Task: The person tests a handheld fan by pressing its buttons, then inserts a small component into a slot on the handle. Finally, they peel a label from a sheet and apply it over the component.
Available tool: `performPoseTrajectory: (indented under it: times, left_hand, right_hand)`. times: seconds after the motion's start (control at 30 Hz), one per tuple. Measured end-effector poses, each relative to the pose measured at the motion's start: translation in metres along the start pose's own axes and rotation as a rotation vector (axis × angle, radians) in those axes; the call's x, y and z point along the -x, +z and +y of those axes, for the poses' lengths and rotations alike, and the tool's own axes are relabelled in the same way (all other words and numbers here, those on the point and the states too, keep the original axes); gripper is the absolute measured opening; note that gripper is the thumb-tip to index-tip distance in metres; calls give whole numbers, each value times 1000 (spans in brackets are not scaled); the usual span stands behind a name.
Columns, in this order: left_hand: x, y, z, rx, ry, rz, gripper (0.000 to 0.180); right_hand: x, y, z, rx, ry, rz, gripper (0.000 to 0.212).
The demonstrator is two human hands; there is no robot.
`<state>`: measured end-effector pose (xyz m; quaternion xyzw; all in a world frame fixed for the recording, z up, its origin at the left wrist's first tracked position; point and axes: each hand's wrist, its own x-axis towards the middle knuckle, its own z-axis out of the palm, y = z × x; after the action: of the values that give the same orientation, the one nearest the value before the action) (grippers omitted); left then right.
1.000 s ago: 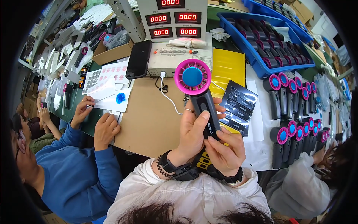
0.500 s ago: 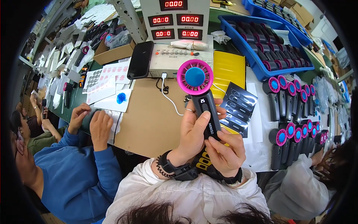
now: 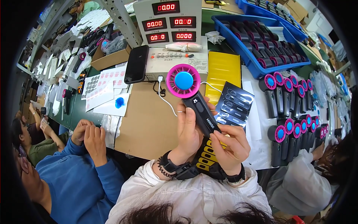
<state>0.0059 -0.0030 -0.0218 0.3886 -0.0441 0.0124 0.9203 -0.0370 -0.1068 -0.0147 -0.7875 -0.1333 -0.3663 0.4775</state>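
I hold a black handheld fan (image 3: pixel 203 116) tilted above the brown board, its pink ringed head with a blue centre up and to the left. My left hand (image 3: pixel 188 136) is closed round the middle of the handle, thumb along the left edge and fingertips showing on the far side. At the handle's lower end, my right hand (image 3: pixel 233 149) pinches it with thumb and fingers. A glossy sheet of black oval stickers (image 3: pixel 235 106) lies just beyond my right hand. Black bands sit on both wrists.
Behind the brown board (image 3: pixel 143 130) stands a meter box (image 3: pixel 175 59) with red displays and a white cable (image 3: pixel 168 100). A phone (image 3: pixel 137 64) leans there. Blue crate (image 3: pixel 242 50) holds dark handles; several fans (image 3: pixel 279 133) lie right. Co-workers sit both sides, one in a blue sleeve (image 3: pixel 106 173).
My left thumb has slid off the front of the handle to its left edge. The fan has shifted slightly left in view. The blue-sleeved co-worker's hands have come together.
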Motion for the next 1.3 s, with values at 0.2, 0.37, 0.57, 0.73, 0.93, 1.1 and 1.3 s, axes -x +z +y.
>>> performPoseTrajectory:
  times: [0.2,0.37,0.57,0.73,0.93,1.1,1.3]
  left_hand:
    - [1,-13,2,92,-93,-141,37]
    - [2,-13,12,37,-166,-219,53]
    - [5,-9,13,51,-162,-132,62]
    - [2,-15,18,-16,-139,-183,57]
    - [2,-17,25,-202,-135,-309,54]
    - [0,-30,21,-258,-182,-440,51]
    - [1,-35,19,-141,-347,-416,53]
  right_hand:
    - [-2,-5,-3,-99,67,33,22]
    - [-9,-16,-5,-227,261,-26,16]
    - [-10,-17,-9,-266,355,-67,14]
    - [-14,-19,-4,-277,330,-196,16]
    - [-26,-18,-6,-110,224,-324,19]
    - [-33,-23,-10,-73,303,-463,17]
    - [-28,-22,-7,-198,538,-603,16]
